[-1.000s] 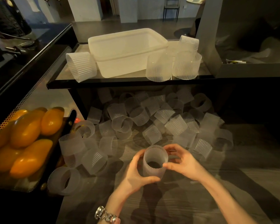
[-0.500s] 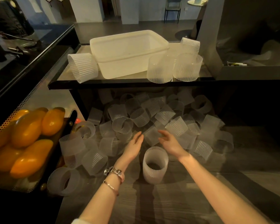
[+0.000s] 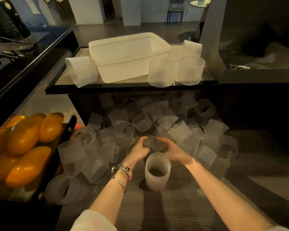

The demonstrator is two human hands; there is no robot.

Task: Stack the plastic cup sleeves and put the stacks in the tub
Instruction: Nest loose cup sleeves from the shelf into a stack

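An upright stack of frosted ribbed cup sleeves point(image 3: 157, 171) stands on the wooden table in front of me. Just behind it, my left hand point(image 3: 139, 150) and my right hand point(image 3: 173, 150) grip one loose sleeve point(image 3: 153, 142) from either side, at the near edge of a big pile of loose sleeves point(image 3: 165, 124). The white plastic tub point(image 3: 127, 55) sits on the upper shelf and looks empty. Beside it stand finished stacks: one tilted at the left point(image 3: 81, 71), two at the right front point(image 3: 161, 72) point(image 3: 189, 70) and one behind them point(image 3: 191, 47).
A black shelf edge point(image 3: 123, 88) overhangs the back of the pile. At the left, a perforated tray point(image 3: 23, 147) holds several orange mangoes. More loose sleeves point(image 3: 63, 189) lie beside that tray. A dark counter runs along the far left.
Both hands let go of the upright stack, reached forward into the pile and took hold of one loose sleeve. The stack stays where it was set down.
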